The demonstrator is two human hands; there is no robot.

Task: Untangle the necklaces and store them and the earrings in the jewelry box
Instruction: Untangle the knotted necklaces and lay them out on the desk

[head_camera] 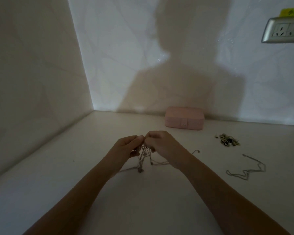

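Two hands hold tangled necklaces (143, 156) over table (92, 167) middle, ends trailing down. Left hand (126, 147), right hand (161, 145): fingers curled, pinching knot top. Hard tug could tighten knot or snap chain. Loose necklace (246, 168), earrings (227, 140) lie right. Jewelry box (184, 118) shut, back by wall (143, 82). Open room left, front.

**Surroundings: Fixed Items**

A white tabletop (151, 200) sits in a corner formed by a left wall (32, 65) and a back wall (117, 39). A silver-framed power outlet (285, 30) is mounted at upper right, with a yellow label (292, 12) just above it. A person's shadow (185, 78) falls on the back wall.
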